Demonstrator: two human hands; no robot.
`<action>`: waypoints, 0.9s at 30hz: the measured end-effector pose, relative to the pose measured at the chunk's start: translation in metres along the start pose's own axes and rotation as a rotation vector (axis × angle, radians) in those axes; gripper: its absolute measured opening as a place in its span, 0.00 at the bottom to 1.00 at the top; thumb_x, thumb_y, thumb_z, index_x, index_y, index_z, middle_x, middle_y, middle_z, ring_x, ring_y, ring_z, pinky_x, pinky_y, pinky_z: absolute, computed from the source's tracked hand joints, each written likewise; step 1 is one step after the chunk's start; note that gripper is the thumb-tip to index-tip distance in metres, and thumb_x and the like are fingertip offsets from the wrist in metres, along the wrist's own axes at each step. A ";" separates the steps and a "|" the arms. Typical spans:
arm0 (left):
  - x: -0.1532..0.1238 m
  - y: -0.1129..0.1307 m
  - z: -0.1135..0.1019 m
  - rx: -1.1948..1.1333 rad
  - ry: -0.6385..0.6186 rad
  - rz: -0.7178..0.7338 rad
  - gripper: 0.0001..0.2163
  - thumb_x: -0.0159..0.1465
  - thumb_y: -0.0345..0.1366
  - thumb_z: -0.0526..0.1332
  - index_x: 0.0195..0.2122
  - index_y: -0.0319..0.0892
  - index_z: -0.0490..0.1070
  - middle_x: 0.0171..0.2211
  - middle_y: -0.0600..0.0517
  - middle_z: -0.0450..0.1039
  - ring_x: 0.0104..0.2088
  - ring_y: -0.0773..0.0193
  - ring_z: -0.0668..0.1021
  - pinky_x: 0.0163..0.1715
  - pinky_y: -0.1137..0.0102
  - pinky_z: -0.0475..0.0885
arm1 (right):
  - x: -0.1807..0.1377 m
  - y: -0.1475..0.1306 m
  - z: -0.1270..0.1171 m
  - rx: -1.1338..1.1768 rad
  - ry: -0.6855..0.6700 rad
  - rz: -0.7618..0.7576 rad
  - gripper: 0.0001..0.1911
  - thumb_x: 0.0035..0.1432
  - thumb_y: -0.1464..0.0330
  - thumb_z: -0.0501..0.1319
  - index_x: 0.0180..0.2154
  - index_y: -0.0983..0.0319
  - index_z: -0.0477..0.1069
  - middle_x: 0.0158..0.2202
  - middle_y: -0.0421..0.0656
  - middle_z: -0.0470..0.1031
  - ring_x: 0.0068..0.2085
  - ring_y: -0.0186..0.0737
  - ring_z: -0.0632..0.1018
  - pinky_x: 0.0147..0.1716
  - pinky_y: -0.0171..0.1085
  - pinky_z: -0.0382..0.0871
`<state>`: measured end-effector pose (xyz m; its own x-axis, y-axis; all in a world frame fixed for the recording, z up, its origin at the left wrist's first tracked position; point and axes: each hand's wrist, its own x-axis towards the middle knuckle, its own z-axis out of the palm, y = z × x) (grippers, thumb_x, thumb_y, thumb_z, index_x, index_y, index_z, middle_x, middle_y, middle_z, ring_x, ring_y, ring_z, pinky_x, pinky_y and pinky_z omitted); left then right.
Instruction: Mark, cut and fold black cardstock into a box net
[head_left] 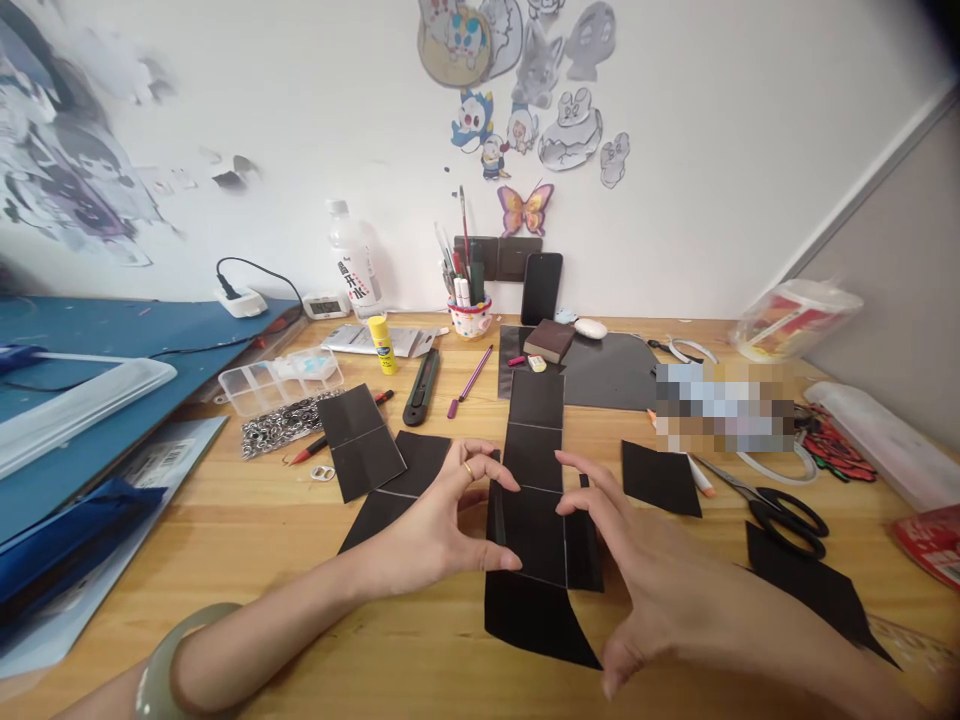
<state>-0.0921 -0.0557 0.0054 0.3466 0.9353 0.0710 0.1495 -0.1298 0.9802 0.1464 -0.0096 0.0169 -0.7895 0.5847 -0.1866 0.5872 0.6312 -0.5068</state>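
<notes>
A black paper cutout (532, 535) with creased square panels lies in a long strip on the wooden table in front of me. Its narrow side flaps are partly raised. My left hand (461, 515), with a ring on one finger, is at the strip's left edge, thumb and forefinger spread over the middle panel. On the other side, my right hand (630, 540) has its fingers apart, with fingertips at the right edge of the same panel and the thumb lower. Left of my hands lie a folded black paper piece (362, 440) and another black sheet (405, 480).
Right: scissors (780, 510), a black square (660, 478), black scraps (817, 580) and a blurred-out patch. Behind: a green cutter (422, 388), glue stick (382, 347), purple pen (472, 380), pen cup (471, 315), phone (541, 287) and bottle (354, 260). A ring-filled box (289, 420) stands left.
</notes>
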 end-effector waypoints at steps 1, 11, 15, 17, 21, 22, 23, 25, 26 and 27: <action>0.000 0.000 0.000 0.000 0.005 -0.001 0.19 0.49 0.34 0.68 0.40 0.47 0.63 0.49 0.50 0.47 0.57 0.58 0.54 0.55 0.62 0.57 | 0.000 -0.003 0.002 -0.035 0.031 0.018 0.47 0.28 0.44 0.65 0.49 0.57 0.53 0.64 0.49 0.30 0.55 0.59 0.62 0.44 0.49 0.66; 0.001 -0.005 -0.004 -0.102 0.032 0.015 0.16 0.53 0.35 0.65 0.41 0.47 0.63 0.49 0.49 0.49 0.58 0.54 0.53 0.50 0.60 0.63 | 0.003 -0.025 -0.011 -0.052 0.157 0.146 0.11 0.54 0.62 0.54 0.41 0.55 0.61 0.63 0.43 0.45 0.22 0.32 0.71 0.26 0.42 0.68; 0.001 -0.005 -0.006 -0.095 0.046 0.007 0.15 0.54 0.37 0.64 0.42 0.48 0.64 0.49 0.48 0.51 0.58 0.52 0.53 0.49 0.58 0.63 | 0.004 -0.022 -0.010 -0.047 0.175 0.162 0.12 0.55 0.61 0.54 0.42 0.54 0.61 0.63 0.41 0.47 0.21 0.30 0.70 0.27 0.42 0.69; 0.000 -0.005 -0.006 -0.055 0.048 0.005 0.16 0.53 0.37 0.65 0.42 0.48 0.64 0.50 0.48 0.51 0.58 0.52 0.52 0.50 0.58 0.62 | 0.005 -0.022 -0.010 -0.044 0.169 0.171 0.12 0.55 0.61 0.53 0.42 0.54 0.61 0.62 0.41 0.48 0.22 0.30 0.70 0.28 0.43 0.69; 0.000 -0.005 -0.002 -0.020 0.034 0.013 0.19 0.51 0.36 0.67 0.43 0.48 0.64 0.51 0.48 0.48 0.56 0.53 0.56 0.50 0.58 0.63 | 0.006 -0.021 -0.010 -0.035 0.177 0.180 0.11 0.55 0.61 0.53 0.42 0.54 0.61 0.62 0.40 0.49 0.24 0.31 0.72 0.30 0.44 0.70; 0.000 -0.005 -0.001 -0.025 0.033 0.024 0.19 0.51 0.36 0.67 0.43 0.48 0.64 0.51 0.49 0.48 0.55 0.54 0.58 0.50 0.58 0.62 | 0.006 -0.021 -0.009 -0.030 0.187 0.183 0.11 0.55 0.61 0.54 0.42 0.54 0.61 0.62 0.40 0.49 0.25 0.32 0.72 0.30 0.44 0.70; 0.000 -0.005 0.000 -0.024 0.036 0.037 0.19 0.50 0.36 0.67 0.43 0.48 0.65 0.51 0.49 0.47 0.54 0.55 0.59 0.51 0.58 0.61 | 0.006 -0.020 -0.008 -0.024 0.201 0.185 0.10 0.55 0.61 0.54 0.41 0.53 0.61 0.62 0.39 0.49 0.26 0.32 0.73 0.31 0.44 0.70; 0.001 -0.006 0.001 0.002 0.054 0.058 0.19 0.49 0.37 0.68 0.42 0.49 0.66 0.50 0.49 0.48 0.55 0.55 0.58 0.53 0.58 0.59 | 0.006 -0.020 -0.008 -0.004 0.231 0.178 0.09 0.55 0.62 0.54 0.40 0.54 0.62 0.61 0.39 0.50 0.29 0.35 0.74 0.31 0.43 0.70; 0.001 -0.007 0.001 0.022 0.064 0.065 0.19 0.49 0.37 0.68 0.41 0.49 0.67 0.50 0.49 0.48 0.56 0.54 0.56 0.54 0.58 0.58 | 0.006 -0.020 -0.008 0.008 0.244 0.173 0.09 0.55 0.62 0.54 0.39 0.54 0.62 0.61 0.40 0.50 0.31 0.36 0.74 0.32 0.43 0.70; 0.001 -0.008 0.001 0.040 0.074 0.073 0.18 0.48 0.37 0.69 0.41 0.49 0.67 0.49 0.49 0.49 0.57 0.54 0.54 0.54 0.58 0.58 | 0.006 -0.020 -0.008 0.020 0.252 0.170 0.09 0.55 0.62 0.55 0.39 0.54 0.62 0.61 0.41 0.51 0.32 0.38 0.75 0.32 0.44 0.70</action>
<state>-0.0916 -0.0542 -0.0025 0.2887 0.9444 0.1572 0.1637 -0.2104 0.9638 0.1315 -0.0149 0.0328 -0.6094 0.7908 -0.0569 0.7019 0.5047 -0.5027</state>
